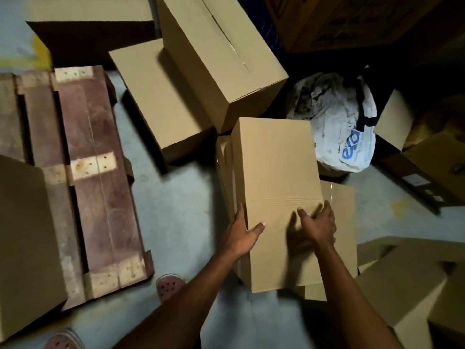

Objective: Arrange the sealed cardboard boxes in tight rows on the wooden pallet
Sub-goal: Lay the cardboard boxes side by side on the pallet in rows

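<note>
A plain sealed cardboard box [274, 172] lies in front of me on top of another box, long side pointing away. My left hand [242, 230] grips its left edge, thumb on the top face and fingers down the side. My right hand [319, 224] is at its right edge, fingers spread and bent over the top; whether it grips is unclear. The wooden pallet [95, 172] lies on the floor to the left. One box [22, 238] stands on its near left part, another [88, 11] at its far end.
Two more sealed boxes [161, 96] [216, 51] sit on the grey floor beyond the held box. A white plastic bag [339, 127] lies at the right, with more boxes [402, 285] around it. My pink shoes [168, 285] stand beside the pallet's near corner.
</note>
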Available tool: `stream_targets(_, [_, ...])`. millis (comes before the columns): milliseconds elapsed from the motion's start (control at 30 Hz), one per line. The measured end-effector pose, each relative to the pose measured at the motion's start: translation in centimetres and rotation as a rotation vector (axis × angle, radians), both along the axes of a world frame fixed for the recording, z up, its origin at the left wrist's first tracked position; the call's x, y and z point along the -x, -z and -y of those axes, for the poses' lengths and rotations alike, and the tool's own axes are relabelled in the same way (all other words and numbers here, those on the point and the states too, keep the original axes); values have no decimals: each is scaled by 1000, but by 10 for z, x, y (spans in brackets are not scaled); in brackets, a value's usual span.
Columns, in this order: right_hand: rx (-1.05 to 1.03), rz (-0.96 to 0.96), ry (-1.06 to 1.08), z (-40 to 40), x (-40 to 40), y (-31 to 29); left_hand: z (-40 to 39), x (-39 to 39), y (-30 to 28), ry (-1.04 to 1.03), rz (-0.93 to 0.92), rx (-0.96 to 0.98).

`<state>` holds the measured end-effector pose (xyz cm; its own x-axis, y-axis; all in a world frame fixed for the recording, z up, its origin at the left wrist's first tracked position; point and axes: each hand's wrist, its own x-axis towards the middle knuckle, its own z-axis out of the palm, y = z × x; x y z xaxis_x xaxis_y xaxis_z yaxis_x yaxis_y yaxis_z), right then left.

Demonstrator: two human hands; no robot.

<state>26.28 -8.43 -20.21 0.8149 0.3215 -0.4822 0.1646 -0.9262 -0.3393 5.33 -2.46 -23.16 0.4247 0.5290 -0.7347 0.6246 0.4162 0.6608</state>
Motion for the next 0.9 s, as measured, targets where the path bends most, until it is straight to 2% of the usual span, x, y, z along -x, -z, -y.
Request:
stream_targets(200, [21,8,-52,7,0,14,9,-15,37,-63,31,-2])
stream_targets(500, [81,59,-135,9,-7,41,-8,-21,78,-354,43,79])
stream_targets(567, [86,65,-128,8,-6,44,-7,-22,92,-410,67,136])
stream_targets(667, [79,56,-116,8,-2,43,-1,-22,97,-490,108,328])
stream_targets(767, [70,43,-121,10,-1,43,4,-25,97,-485,135,496])
stream_targets(900, [71,27,-131,15,-11,44,11,-21,99,-426,128,527])
